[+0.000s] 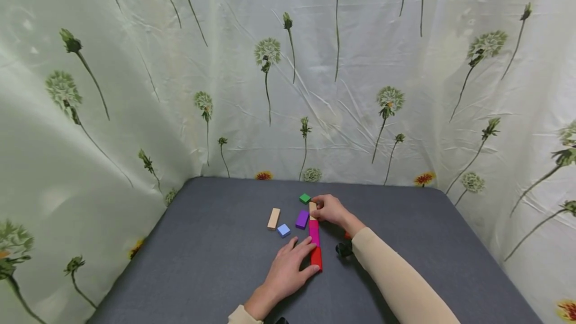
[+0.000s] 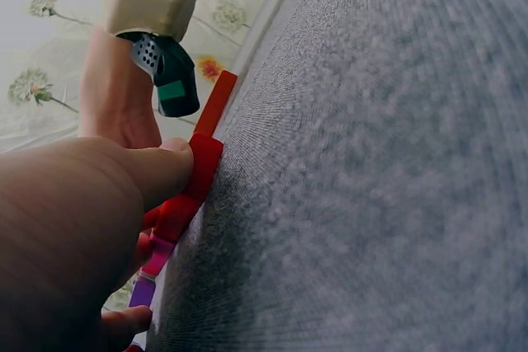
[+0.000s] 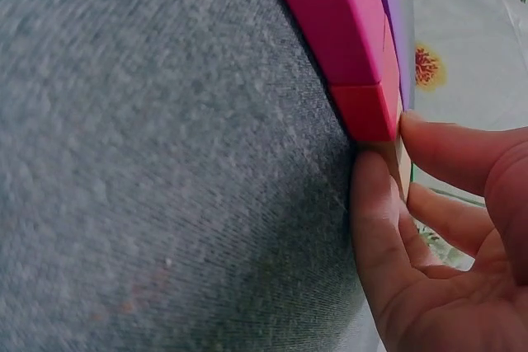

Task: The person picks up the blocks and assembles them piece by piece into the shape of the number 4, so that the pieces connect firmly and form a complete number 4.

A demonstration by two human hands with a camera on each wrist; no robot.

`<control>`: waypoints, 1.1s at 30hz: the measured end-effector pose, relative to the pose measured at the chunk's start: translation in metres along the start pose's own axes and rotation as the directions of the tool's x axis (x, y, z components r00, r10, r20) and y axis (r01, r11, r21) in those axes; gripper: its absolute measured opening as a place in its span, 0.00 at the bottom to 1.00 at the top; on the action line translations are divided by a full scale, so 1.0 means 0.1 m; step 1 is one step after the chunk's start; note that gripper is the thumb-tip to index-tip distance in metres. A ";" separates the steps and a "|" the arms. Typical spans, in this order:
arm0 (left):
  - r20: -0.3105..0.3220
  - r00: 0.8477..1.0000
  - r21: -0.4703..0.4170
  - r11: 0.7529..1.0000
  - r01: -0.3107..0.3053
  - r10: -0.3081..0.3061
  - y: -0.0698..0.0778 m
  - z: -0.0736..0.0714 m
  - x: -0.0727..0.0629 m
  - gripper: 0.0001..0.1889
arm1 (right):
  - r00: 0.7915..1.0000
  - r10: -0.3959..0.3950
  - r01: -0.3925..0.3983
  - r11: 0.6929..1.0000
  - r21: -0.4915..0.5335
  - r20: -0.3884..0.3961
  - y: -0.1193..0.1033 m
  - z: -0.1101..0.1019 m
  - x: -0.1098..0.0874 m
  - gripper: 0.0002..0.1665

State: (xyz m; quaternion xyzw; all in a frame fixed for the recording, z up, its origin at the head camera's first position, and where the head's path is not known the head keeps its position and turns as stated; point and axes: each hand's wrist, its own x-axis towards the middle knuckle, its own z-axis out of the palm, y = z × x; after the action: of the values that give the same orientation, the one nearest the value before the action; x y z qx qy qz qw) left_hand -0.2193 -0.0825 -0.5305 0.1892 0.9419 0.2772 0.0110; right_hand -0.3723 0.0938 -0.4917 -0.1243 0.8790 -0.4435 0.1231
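A row of blocks runs away from me on the dark grey table. Its near block is red [image 1: 317,259], a magenta block [image 1: 314,234] comes after it, and a plain wooden block [image 1: 313,208] forms the far end. My right hand [image 1: 332,210] pinches that wooden block between thumb and fingers, against the row's end in the right wrist view. My left hand [image 1: 286,270] lies along the row's left side, fingers extended. Its thumb [image 2: 169,169] touches the red block, and its index fingertip is beside where red and magenta meet.
Left of the row lie a purple block [image 1: 302,219], a light blue block [image 1: 283,230] and another plain wooden block [image 1: 273,219]. A green block [image 1: 305,198] sits beyond the far end. An orange-red block [image 2: 216,103] lies near the right forearm. A flower-print curtain [image 1: 243,89] surrounds the table.
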 end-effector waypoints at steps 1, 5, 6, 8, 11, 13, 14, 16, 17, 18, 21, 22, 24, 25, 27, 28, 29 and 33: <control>0.001 1.000 -0.001 1.000 0.001 -0.001 0.00 0.00 0.00 0.30 | 1.000 -0.002 0.002 1.000 -0.006 0.003 0.00 0.00 0.00 0.30; 0.000 1.000 -0.006 1.000 -0.002 0.002 0.00 0.00 0.01 0.30 | 1.000 -0.009 0.009 1.000 -0.027 0.010 0.01 -0.01 0.02 0.30; -0.001 1.000 -0.007 1.000 -0.003 0.003 0.00 0.00 0.01 0.30 | 1.000 -0.008 0.008 1.000 -0.029 0.010 0.01 -0.01 0.02 0.30; -0.005 1.000 -0.007 1.000 -0.004 0.004 0.00 0.00 0.02 0.30 | 1.000 -0.010 0.010 0.999 -0.040 0.003 0.01 -0.02 0.03 0.30; -0.010 1.000 -0.008 1.000 -0.009 0.009 0.00 0.00 0.02 0.30 | 1.000 -0.012 0.012 0.999 -0.050 -0.011 0.01 -0.02 0.04 0.30; -0.010 1.000 -0.009 1.000 -0.010 0.010 0.00 0.00 0.02 0.30 | 1.000 -0.019 0.019 0.999 -0.047 -0.010 0.02 -0.02 0.04 0.30; -0.010 1.000 -0.009 1.000 -0.010 0.010 0.00 0.00 0.02 0.30 | 1.000 -0.024 0.024 0.999 -0.043 -0.006 0.03 -0.01 0.04 0.30; -0.009 1.000 -0.006 1.000 -0.008 0.008 -0.01 0.01 0.02 0.30 | 0.999 -0.032 0.032 0.999 -0.033 0.002 0.03 -0.01 0.03 0.29; -0.008 1.000 -0.005 1.000 -0.006 0.006 -0.01 0.01 0.02 0.30 | 0.999 -0.035 0.035 0.999 -0.027 0.005 0.04 -0.01 0.03 0.29; -0.007 1.000 -0.005 1.000 -0.004 0.004 -0.01 0.02 0.02 0.30 | 0.999 -0.037 0.037 0.999 -0.021 0.008 0.04 0.00 0.02 0.29; -0.006 1.000 -0.006 1.000 0.002 -0.002 -0.01 0.02 0.01 0.31 | 0.999 -0.034 0.034 0.999 -0.009 0.003 0.03 0.01 0.03 0.29; -0.005 1.000 -0.005 1.000 0.003 -0.003 -0.01 0.02 0.01 0.31 | 0.999 -0.032 0.032 0.999 -0.007 0.002 0.03 0.01 0.03 0.29; -0.010 1.000 -0.005 1.000 -0.002 0.002 -0.01 0.02 0.00 0.31 | 1.000 -0.028 0.028 1.000 -0.011 0.000 0.03 0.02 0.03 0.29; -0.013 1.000 0.000 1.000 -0.008 0.008 -0.01 0.02 0.00 0.31 | 1.000 -0.027 0.027 1.000 -0.015 -0.003 0.03 0.02 0.03 0.29; -0.021 1.000 0.008 1.000 -0.020 0.020 -0.02 0.03 0.00 0.30 | 1.000 -0.028 0.028 0.999 -0.023 -0.006 0.04 0.02 0.02 0.29; -0.028 0.999 0.011 1.000 -0.028 0.028 -0.02 0.03 0.00 0.30 | 1.000 -0.026 0.025 0.999 -0.025 -0.009 0.04 0.02 0.02 0.29; -0.035 0.999 0.012 0.999 -0.036 0.036 -0.02 0.03 -0.01 0.30 | 1.000 -0.024 0.023 0.999 -0.027 -0.012 0.04 0.02 0.02 0.29; -0.045 0.998 0.012 0.999 -0.041 0.042 -0.03 0.04 -0.01 0.30 | 1.000 -0.022 0.021 0.999 -0.035 -0.016 0.04 0.01 0.02 0.30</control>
State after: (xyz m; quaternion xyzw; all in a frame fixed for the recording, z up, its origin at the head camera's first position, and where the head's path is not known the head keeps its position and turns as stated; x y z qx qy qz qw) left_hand -0.2193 -0.0827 -0.5353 0.2025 0.9392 0.2766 -0.0173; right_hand -0.3745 0.0947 -0.4957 -0.1322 0.8863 -0.4303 0.1091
